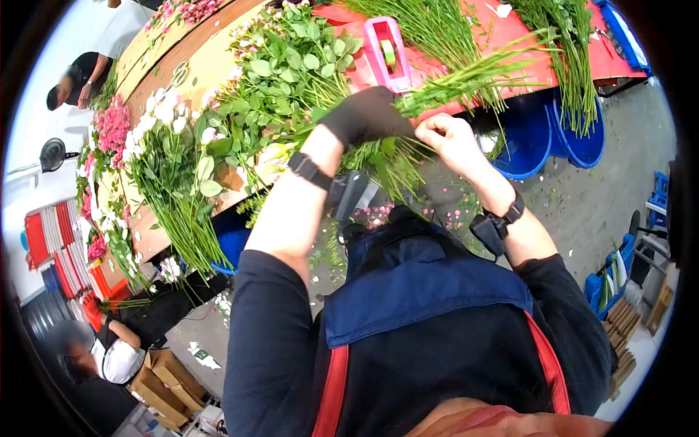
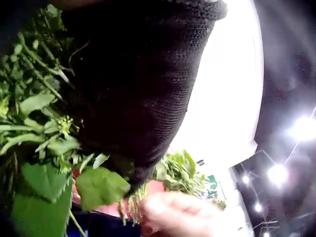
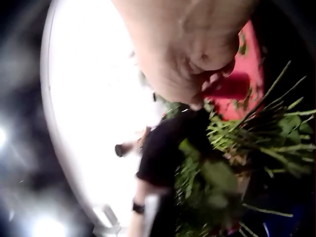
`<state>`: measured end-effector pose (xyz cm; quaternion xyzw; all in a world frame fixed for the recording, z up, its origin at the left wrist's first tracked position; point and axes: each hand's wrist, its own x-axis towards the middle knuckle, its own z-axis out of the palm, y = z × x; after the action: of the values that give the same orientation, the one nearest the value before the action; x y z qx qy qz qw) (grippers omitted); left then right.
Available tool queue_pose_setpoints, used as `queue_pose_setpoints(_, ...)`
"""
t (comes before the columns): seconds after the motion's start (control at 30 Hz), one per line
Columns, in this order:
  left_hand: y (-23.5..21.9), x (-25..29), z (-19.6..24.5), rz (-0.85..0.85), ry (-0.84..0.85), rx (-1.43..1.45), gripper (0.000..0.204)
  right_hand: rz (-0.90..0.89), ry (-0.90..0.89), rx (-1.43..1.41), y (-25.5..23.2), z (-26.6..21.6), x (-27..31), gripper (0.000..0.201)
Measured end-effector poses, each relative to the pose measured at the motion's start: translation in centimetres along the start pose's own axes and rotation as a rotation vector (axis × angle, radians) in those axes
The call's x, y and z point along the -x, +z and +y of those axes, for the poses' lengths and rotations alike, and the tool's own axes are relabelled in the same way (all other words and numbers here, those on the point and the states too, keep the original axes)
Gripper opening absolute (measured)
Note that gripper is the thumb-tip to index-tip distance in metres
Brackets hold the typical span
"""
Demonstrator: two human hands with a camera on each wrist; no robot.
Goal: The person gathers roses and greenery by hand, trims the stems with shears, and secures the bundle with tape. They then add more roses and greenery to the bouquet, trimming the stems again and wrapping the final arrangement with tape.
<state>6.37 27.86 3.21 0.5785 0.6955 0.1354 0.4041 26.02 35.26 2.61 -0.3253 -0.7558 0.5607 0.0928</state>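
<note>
Left hand (image 1: 370,116), black glove, closed round a bunch of green stems (image 1: 470,81), cut ends out past my right side, above the table edge; right hand (image 1: 453,142), bare, fingers curled in right beside it, thumb near forefinger; can't tell if it pinches a stem or nothing; main risk, as I judge it: left grip eases and the bunch fans out or slips to the floor; squeeze too hard and thin stems bend or snap; leafy stems (image 1: 386,164) hang just under the glove, can't tell if same bunch, could snag; pink tape dispenser (image 1: 373,52) is close beyond the glove, a wide elbow or stem swing could knock it; count: one bunch in hand; one dispenser, one tape roll (image 1: 389,54) in it; two loose stem bundles (image 1: 429,36) (image 1: 571,65) on the red sheet (image 1: 502,36); two blue buckets (image 1: 535,138) (image 1: 593,135) below its edge; one pair of scissors (image 1: 180,73), far left; single stems overlap too much to count
</note>
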Motion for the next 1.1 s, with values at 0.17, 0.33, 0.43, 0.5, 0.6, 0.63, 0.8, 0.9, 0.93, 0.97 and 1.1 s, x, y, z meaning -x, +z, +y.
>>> queue_pose_setpoints(0.17, -0.2, 2.9, 4.3, 0.078, -0.09, 0.009, 0.065, 0.067, -0.396, 0.19, 0.0, 6.9, -2.5, 0.025)
queue_pose_setpoints(0.33, 1.4, 4.5, 5.8, 0.339, 0.121, -0.261, 0.045, 0.076, -0.571, -0.006, -1.5, 2.1, -5.1, 0.042)
queue_pose_setpoints(0.43, 1.7, 4.9, 6.4, 0.39, 0.134, -0.297, 0.039, 0.116, -0.914, 0.416, -2.2, 1.3, -5.9, 0.041)
queue_pose_setpoints(0.5, 1.8, 4.8, 6.0, 0.442, 0.097, -0.338, 0.039, 0.077, -0.867, 0.809, -1.9, 3.4, -5.5, 0.033)
queue_pose_setpoints(0.6, 1.7, 3.3, 5.2, 0.448, -0.023, -0.421, 0.031, 0.895, -0.991, 2.23, 0.5, 10.7, -6.9, 0.031)
queue_pose_setpoints(0.63, 2.0, 2.6, 4.3, 0.474, -0.039, -0.448, 0.029, 0.265, -0.799, 1.51, 0.6, 11.0, -6.4, 0.031)
queue_pose_setpoints(0.8, 2.0, 0.2, 0.6, 0.541, -0.172, -0.534, 0.023, -0.208, -0.035, -0.191, 2.1, 4.8, -3.3, 0.021)
queue_pose_setpoints(0.9, 2.8, 1.0, 1.0, 0.554, -0.117, -0.599, 0.022, -0.236, 0.141, -0.435, 1.0, -0.6, -1.6, 0.021)
queue_pose_setpoints(0.93, 3.7, 1.0, 0.9, 0.567, -0.054, -0.668, 0.021, -0.204, 0.186, -0.532, 0.8, -1.1, -1.7, 0.021)
queue_pose_setpoints(0.97, 3.6, 1.6, 2.2, 0.514, -0.067, -0.611, 0.021, -0.17, 0.249, -0.64, 0.7, -1.4, -1.8, 0.02)
queue_pose_setpoints(1.1, 2.0, 3.7, 3.0, 0.499, 0.057, -0.481, 0.032, -0.263, 0.261, -1.019, -1.0, -4.6, 0.4, 0.026)
